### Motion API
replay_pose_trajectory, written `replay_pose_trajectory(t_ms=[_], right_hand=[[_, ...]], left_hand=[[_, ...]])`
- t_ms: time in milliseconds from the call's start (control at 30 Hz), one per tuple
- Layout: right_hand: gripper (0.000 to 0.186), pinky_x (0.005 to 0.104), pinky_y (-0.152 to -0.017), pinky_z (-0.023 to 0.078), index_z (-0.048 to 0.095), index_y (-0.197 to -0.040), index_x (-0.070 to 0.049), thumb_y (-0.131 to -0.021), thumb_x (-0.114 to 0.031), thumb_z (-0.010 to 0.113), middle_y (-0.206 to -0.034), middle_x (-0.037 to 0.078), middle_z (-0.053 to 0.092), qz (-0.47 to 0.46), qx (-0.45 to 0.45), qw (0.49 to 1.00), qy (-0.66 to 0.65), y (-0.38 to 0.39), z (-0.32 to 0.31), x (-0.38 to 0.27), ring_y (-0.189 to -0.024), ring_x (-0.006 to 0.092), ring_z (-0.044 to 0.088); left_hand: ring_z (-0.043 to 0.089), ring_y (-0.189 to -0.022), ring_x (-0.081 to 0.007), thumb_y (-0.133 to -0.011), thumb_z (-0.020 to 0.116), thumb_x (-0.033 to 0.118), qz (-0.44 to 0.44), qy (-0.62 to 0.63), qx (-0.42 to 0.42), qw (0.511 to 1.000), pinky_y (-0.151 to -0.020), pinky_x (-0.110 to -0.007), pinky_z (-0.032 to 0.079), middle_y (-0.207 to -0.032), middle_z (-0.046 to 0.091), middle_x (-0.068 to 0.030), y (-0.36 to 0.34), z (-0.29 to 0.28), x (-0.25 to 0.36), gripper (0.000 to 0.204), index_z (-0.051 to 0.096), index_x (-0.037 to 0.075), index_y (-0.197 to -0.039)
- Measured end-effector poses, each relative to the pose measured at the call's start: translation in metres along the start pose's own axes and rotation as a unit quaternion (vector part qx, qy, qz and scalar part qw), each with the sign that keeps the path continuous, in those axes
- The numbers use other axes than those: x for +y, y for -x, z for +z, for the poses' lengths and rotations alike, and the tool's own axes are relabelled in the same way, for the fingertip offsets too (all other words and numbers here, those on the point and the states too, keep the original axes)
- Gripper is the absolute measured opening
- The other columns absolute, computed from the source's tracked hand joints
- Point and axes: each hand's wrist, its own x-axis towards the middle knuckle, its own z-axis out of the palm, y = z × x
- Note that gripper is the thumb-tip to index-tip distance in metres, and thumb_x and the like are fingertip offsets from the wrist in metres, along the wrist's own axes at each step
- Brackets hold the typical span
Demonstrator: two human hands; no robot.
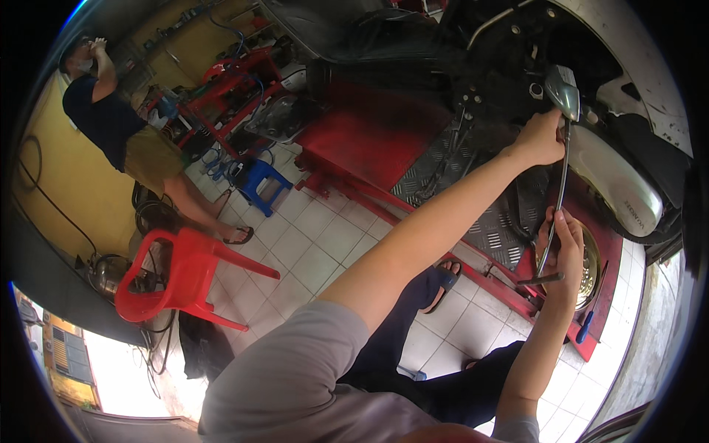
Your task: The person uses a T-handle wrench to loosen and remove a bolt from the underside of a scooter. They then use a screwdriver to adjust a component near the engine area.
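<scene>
A long T-handle wrench (563,181) runs up toward a silver pointed part (563,92) on the side of a scooter (509,81). My left hand (541,137) is closed at the shaft's upper end, just below the silver part. Lower down, my right hand (566,244) is wrapped round the shaft, above the crossbar. The wrench's tip is hidden behind the silver part and my left hand. Beside the wrench is the scooter's silver engine-side cover (617,177).
The scooter stands on a red lift platform (369,136) with a tread-plate strip (495,232). A gold-coloured round tray (590,277) and a blue-handled tool (584,327) lie near my right hand. At left are a red chair (177,273), a blue stool (262,184) and a standing person (111,111).
</scene>
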Motion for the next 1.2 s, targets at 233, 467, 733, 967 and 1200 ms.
replay_pose_trajectory(t_ms=[233,467,733,967,1200], right_hand=[[0.018,0.0184,-0.035,0.021,0.054,-0.094,-0.003,-0.098,-0.021,0.05,-0.061,0.002,0.053,-0.015,-0.058,0.997,-0.049,-0.013,-0.003,0.003,-0.037,0.0014,0.028],[0.02,0.0182,-0.036,0.02,0.054,-0.095,-0.002,-0.098,-0.021,0.048,-0.061,0.004,0.054,0.001,-0.084,0.994,-0.067,-0.011,-0.003,-0.008,-0.04,0.0021,0.032],[0.02,0.0214,-0.04,0.026,0.053,-0.091,-0.001,-0.099,-0.018,0.047,-0.061,0.008,0.056,0.01,-0.134,0.984,-0.118,-0.014,-0.012,-0.011,-0.04,0.0049,0.035],[0.022,0.0188,-0.038,0.027,0.055,-0.088,-0.004,-0.099,-0.023,0.049,-0.06,0.007,0.057,-0.003,-0.134,0.984,-0.119,-0.011,-0.009,-0.008,-0.037,0.0027,0.036],[0.022,0.0219,-0.039,0.031,0.054,-0.088,0.0,-0.098,-0.019,0.048,-0.06,0.01,0.058,-0.002,-0.157,0.976,-0.153,-0.01,-0.008,-0.016,-0.037,0.0059,0.041]], left_hand=[[0.068,-0.063,-0.0281,-0.071,0.063,0.0,-0.027,-0.007,-0.042,0.999,-0.059,-0.036,0.053,-0.067,0.066,-0.0156,-0.006,-0.002,0.009,0.031,0.057,-0.007,-0.101],[0.069,-0.068,-0.0266,-0.073,0.065,0.009,0.009,-0.017,-0.059,0.998,-0.062,-0.038,0.054,-0.07,0.067,-0.0126,-0.014,0.006,-0.006,0.051,0.051,0.007,-0.122],[0.067,-0.064,-0.0165,-0.088,0.058,0.007,-0.079,0.016,-0.133,0.988,-0.053,-0.028,0.052,-0.078,0.067,-0.0087,-0.01,-0.002,0.006,0.051,0.038,0.015,-0.135],[0.068,-0.065,-0.0174,-0.081,0.061,0.0,-0.101,0.063,-0.146,0.982,-0.057,-0.03,0.054,-0.075,0.068,-0.0099,-0.008,0.002,0.007,0.061,0.038,0.011,-0.137],[0.065,-0.062,-0.0169,-0.087,0.06,0.006,-0.092,0.053,-0.154,0.982,-0.052,-0.027,0.049,-0.079,0.065,-0.0094,-0.006,-0.004,0.007,0.058,0.034,0.013,-0.138]])
